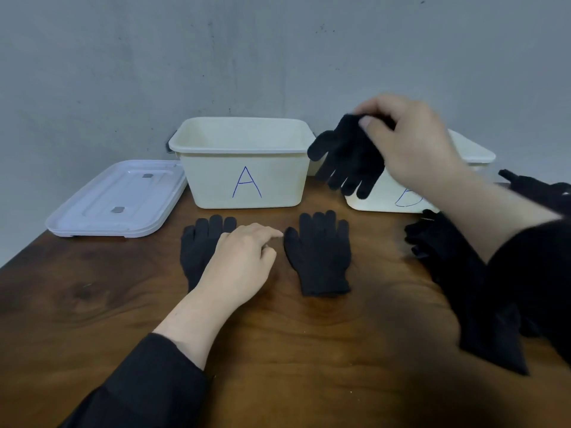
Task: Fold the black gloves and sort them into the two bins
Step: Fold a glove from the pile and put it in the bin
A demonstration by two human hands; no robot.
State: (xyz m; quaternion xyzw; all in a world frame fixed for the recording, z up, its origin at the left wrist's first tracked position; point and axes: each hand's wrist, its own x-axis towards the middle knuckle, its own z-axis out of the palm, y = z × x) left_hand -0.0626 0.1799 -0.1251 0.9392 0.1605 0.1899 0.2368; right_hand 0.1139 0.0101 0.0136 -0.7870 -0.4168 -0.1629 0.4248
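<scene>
while the left hand (244, 257) rests flat on one glove (197, 251), the right hand (411, 143) pinches another glove (346, 159).

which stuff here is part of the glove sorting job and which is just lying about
Part of the job:
held glove
two flat gloves
glove pile
bin A
bin B

Just lying about:
white lids

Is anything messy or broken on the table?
Nothing looks broken or spilled. The only untidy spot is a heap of black knit gloves bunched at the right edge of the brown wooden table, not flat.
</scene>
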